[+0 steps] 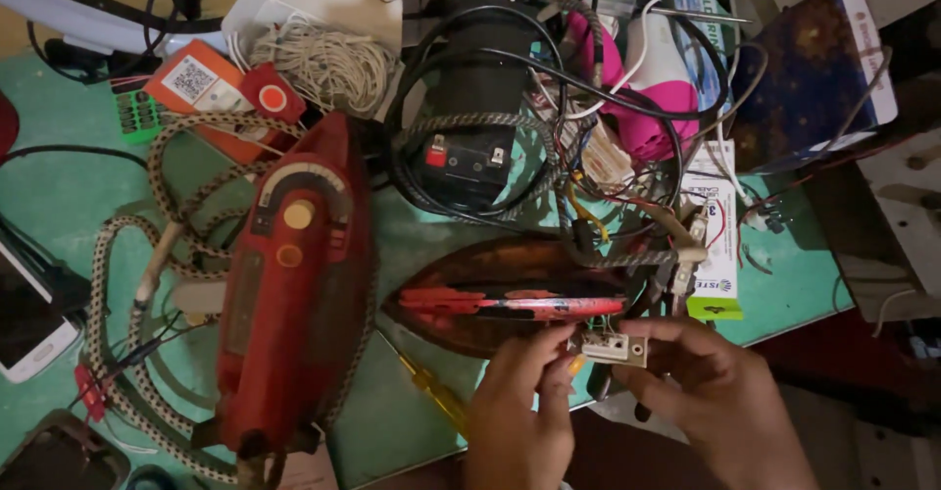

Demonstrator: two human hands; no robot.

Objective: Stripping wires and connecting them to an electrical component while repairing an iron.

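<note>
Head view: both hands, left hand and right hand, on small beige connector block (iron just beside).

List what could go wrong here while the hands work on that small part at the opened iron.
1. The small pale terminal block, pinched between the left hand and right hand, looks wired to the opened iron; a tug might strain those wires.
2. The yellow-handled screwdriver lies near the table edge by the left hand and could get knocked off.
3. Tangled cords behind could snag.
</note>
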